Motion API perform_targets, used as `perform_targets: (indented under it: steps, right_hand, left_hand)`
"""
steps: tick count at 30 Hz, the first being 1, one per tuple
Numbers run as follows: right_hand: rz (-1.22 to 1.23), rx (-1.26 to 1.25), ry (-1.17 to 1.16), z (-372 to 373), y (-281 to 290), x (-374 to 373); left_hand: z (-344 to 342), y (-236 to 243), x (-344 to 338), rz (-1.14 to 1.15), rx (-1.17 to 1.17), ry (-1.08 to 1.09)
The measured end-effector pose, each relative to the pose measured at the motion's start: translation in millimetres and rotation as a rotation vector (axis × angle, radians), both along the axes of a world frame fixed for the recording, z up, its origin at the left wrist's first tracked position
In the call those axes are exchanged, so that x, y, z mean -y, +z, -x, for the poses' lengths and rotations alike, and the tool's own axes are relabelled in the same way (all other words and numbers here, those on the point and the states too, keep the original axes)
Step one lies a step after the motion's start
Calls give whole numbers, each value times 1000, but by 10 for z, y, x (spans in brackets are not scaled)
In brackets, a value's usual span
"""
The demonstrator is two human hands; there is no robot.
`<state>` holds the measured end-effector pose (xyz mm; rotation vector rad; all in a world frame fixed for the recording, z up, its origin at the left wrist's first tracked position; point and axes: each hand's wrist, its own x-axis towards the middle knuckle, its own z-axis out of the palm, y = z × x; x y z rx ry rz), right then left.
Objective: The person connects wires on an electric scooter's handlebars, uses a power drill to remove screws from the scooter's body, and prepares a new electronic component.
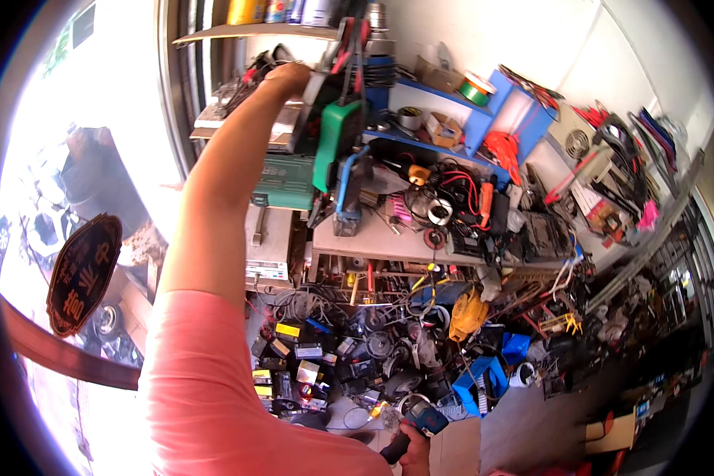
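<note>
My left arm, in a pink sleeve, stretches up to a shelf at the upper left. There my left hand (pixel 290 78) is beside dark and red cables (pixel 250 78) and next to a dark upright panel. Its fingers are hidden, so I cannot tell whether it grips anything. Low in the view, my right hand (pixel 415 449) is closed around the black handle of a blue power tool (pixel 425 416). A green case (pixel 284 181) lies below the shelf, and a green tool (pixel 337 143) hangs upright just right of it.
A workbench (pixel 389 239) crosses the middle, crowded with cables and hand tools. Blue shelves (pixel 432 143) stand behind it. Boxes and batteries (pixel 309 350) cover the floor below, near a blue bin (pixel 484 382). At the left, a dark sign (pixel 85 274) hangs by the bright opening.
</note>
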<state>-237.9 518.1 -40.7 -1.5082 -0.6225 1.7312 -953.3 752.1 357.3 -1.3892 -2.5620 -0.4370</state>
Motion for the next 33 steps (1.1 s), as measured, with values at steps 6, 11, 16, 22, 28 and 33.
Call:
perform_targets:
  steps: [6, 11, 16, 22, 28, 33]
  right_hand:
    - [101, -29, -26, -107, -130, 75]
    - [147, -29, -74, -375, 76, -73]
    - [-4, -242, -49, -453, 329, -238]
    - [-17, -512, -7, -375, 596, -443]
    - [-33, -665, 293, -404, 696, -541]
    - [66, -658, 455, -554, 590, -510]
  left_hand:
    - [1502, -544, -11, -283, -150, -190]
    - [753, -320, 174, -610, 28, -43]
    - [-1540, -1841, 1796, -1325, 941, -325]
    - [-4894, -3558, 2400, 26, 1986, -271]
    - [-5729, -3388, 2511, -68, 1927, -393]
    - [-6054, -3424, 2535, -116, 2055, -32]
